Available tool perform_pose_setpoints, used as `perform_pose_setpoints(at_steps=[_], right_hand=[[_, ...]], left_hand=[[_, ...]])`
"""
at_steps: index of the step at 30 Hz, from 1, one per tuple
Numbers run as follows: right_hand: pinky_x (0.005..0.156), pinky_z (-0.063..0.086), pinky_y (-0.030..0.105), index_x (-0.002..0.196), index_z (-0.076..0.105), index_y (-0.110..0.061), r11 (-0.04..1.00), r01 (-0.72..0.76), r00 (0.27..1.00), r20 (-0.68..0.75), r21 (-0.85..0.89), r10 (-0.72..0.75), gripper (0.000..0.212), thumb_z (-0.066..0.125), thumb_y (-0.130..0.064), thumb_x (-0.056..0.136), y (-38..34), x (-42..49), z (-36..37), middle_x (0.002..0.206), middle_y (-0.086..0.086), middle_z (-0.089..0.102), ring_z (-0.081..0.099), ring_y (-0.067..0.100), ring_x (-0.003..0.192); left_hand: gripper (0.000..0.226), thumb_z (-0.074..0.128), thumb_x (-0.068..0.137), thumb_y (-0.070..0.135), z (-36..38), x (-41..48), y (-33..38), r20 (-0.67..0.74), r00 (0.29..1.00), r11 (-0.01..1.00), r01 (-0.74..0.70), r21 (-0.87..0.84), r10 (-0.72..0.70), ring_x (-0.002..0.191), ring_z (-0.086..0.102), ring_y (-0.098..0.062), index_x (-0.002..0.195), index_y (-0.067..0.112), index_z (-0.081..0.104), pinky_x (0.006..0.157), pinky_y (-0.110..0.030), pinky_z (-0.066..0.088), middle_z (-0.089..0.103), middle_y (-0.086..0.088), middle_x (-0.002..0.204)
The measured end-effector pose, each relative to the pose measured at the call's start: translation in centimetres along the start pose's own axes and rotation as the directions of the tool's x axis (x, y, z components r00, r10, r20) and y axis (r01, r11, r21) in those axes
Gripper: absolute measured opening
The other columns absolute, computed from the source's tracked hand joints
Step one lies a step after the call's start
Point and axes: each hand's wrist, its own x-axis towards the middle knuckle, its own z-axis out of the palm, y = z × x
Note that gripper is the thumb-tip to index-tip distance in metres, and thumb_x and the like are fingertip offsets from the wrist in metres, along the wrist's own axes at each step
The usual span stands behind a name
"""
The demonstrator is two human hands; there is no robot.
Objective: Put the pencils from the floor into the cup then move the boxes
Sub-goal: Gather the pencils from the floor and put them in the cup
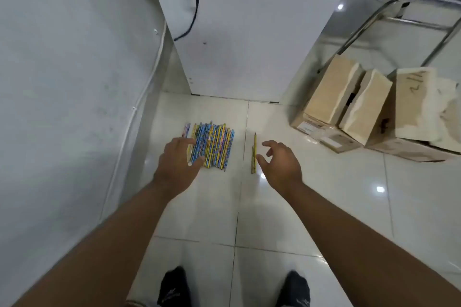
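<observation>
While my left hand (pixel 177 159) reaches straight-fingered over the left edge of the pencil pile (pixel 214 144) on the floor tiles (pixel 199 207), gripping nothing, my right hand (pixel 279 163) hangs loosely curled and empty just right of two yellow pencils (pixel 254 154); the boxes (pixel 361 104) sit far right.

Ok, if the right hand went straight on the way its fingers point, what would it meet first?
Probably the loose yellow pencils just ahead of the right hand, lying apart from the colourful pencil row. How high the hand is above the floor is unclear.
</observation>
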Motion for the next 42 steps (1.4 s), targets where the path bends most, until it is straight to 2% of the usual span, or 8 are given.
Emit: perform_pose_setpoints(at_steps=[10,18,23,27,30,34,39,42], right_hand=[[0.079,0.057,0.031,0.095,0.073,-0.029,0.981,-0.161,0.986,0.052,0.108,0.156,0.016,0.082,-0.04,0.088,7.8,13.6,11.3,0.083,-0.01,0.071,0.071,0.019,0.086],[0.051,0.037,0.027,0.083,0.063,-0.015,0.968,-0.199,0.951,0.21,-0.151,0.228,0.075,0.084,-0.083,0.058,11.2,21.0,15.6,0.081,0.001,0.064,0.06,0.015,0.071],[0.048,0.042,0.024,0.067,0.076,-0.016,0.967,-0.242,0.945,0.206,-0.081,0.254,0.051,0.096,-0.062,0.058,10.9,22.4,17.2,0.049,-0.007,0.068,0.066,0.01,0.055],[0.068,0.057,0.033,0.089,0.084,-0.001,0.969,-0.248,0.941,0.245,0.023,0.235,0.032,0.087,-0.029,0.074,10.1,21.9,17.5,0.079,0.012,0.078,0.069,0.024,0.068],[0.084,0.066,0.043,0.093,0.082,0.0,0.958,-0.278,0.945,0.199,0.073,0.26,0.028,0.086,-0.025,0.081,10.1,21.5,17.4,0.087,0.016,0.081,0.08,0.032,0.081],[0.053,0.056,0.028,0.083,0.077,-0.008,0.967,-0.251,0.961,0.13,0.039,0.244,0.046,0.095,-0.049,0.073,11.1,21.1,17.3,0.062,0.005,0.075,0.069,0.014,0.045],[0.069,0.066,0.036,0.083,0.079,-0.002,0.929,-0.348,0.918,0.246,0.122,0.311,0.039,0.096,-0.035,0.076,11.1,21.1,17.6,0.07,0.009,0.077,0.067,0.018,0.054],[0.048,0.054,0.022,0.072,0.073,-0.007,0.916,-0.376,0.896,0.306,0.139,0.321,0.031,0.092,-0.029,0.081,10.7,21.3,17.6,0.055,0.001,0.069,0.06,0.012,0.043]], left_hand=[[0.034,0.07,0.094,0.043,8.7,12.5,-6.1,0.258,0.964,0.975,-0.111,0.192,0.059,0.112,0.06,-0.021,0.121,0.024,0.062,0.098,-0.042,0.05,0.065,0.003,0.118],[0.056,0.08,0.076,0.066,15.9,15.9,-9.2,0.277,0.959,0.949,-0.028,0.314,-0.064,0.09,0.059,-0.017,0.101,0.025,0.053,0.064,-0.031,0.04,0.056,0.005,0.092],[0.046,0.092,0.075,0.038,18.8,16.2,-9.2,0.262,0.963,0.991,0.023,0.132,-0.057,0.087,0.065,-0.02,0.102,0.017,0.061,0.076,-0.036,0.055,0.069,-0.005,0.094],[0.016,0.072,0.09,0.01,19.5,17.0,-8.8,0.216,0.976,0.997,0.008,0.07,-0.023,0.079,0.069,-0.018,0.103,0.016,0.064,0.065,-0.029,0.057,0.074,-0.011,0.096],[0.018,0.07,0.094,0.028,20.4,17.5,-8.8,0.173,0.984,0.996,0.018,0.085,-0.032,0.08,0.069,-0.023,0.102,0.015,0.062,0.072,-0.04,0.06,0.072,-0.009,0.092],[0.047,0.082,0.078,0.063,21.1,17.5,-8.9,0.167,0.986,0.994,0.008,0.107,-0.026,0.075,0.063,-0.015,0.089,0.025,0.057,0.059,-0.031,0.046,0.065,0.001,0.081],[0.048,0.091,0.073,0.053,21.0,17.4,-8.7,0.19,0.982,0.996,0.002,0.091,-0.02,0.076,0.062,-0.017,0.089,0.023,0.056,0.06,-0.031,0.046,0.065,-0.001,0.082],[0.045,0.09,0.076,0.047,21.0,17.0,-9.1,0.192,0.981,0.998,-0.005,0.068,-0.008,0.078,0.063,-0.018,0.092,0.02,0.058,0.063,-0.031,0.049,0.065,-0.001,0.084]])
